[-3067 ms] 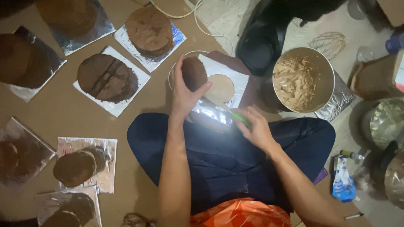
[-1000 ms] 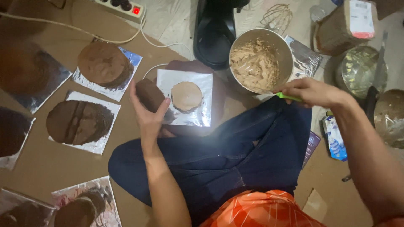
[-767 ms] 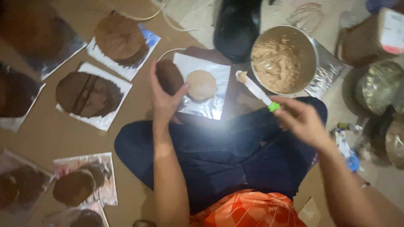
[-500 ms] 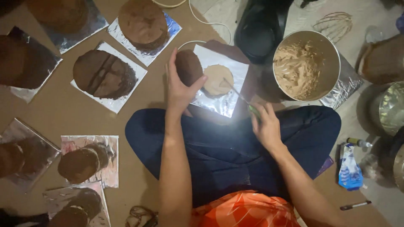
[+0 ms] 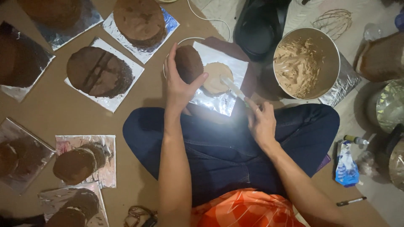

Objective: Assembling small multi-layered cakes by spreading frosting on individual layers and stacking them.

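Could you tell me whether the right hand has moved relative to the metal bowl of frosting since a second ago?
Yes. The right hand has drawn back from the rim of the metal bowl toward the foil sheet in front of the knees.

We have a single view, from the camera worn on the head, looking almost straight down over our own crossed legs [image 5: 227, 147] to the floor [image 5: 46, 117]. It sits close: our forearms rise from the bottom edge and our hands fall near the middle. Our body lies at the bottom, and the floor spreads away toward the top edge. No second view shares the scene.
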